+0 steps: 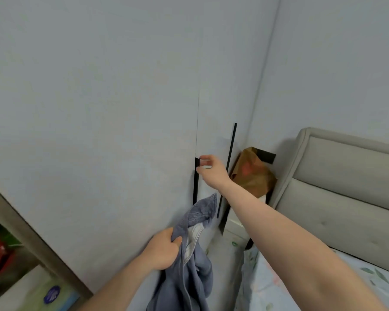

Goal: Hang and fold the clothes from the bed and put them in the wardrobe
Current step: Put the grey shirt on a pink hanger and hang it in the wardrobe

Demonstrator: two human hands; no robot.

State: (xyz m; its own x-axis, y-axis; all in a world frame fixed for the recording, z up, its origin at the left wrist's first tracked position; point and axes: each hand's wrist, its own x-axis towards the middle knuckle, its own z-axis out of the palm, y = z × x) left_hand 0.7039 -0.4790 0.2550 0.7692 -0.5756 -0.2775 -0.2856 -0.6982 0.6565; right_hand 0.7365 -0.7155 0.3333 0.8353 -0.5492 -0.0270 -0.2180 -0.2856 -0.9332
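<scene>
The wardrobe (121, 131) is shut and nothing is stowed; the right hand (209, 170) pinches its black handle (196, 180); the left hand (163, 251), grip clenched, holds a blue garment (189, 277) unfolded beside the bed (279, 288).

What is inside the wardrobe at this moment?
Nothing inside shows: the wardrobe doors are shut. The right hand grips the black handle at the door seam, while the left hand holds a blue garment.

Blue-grey garment (189, 261), pale wardrobe doors (99, 131), black handles (195, 182), floral bedsheet (279, 288).
</scene>
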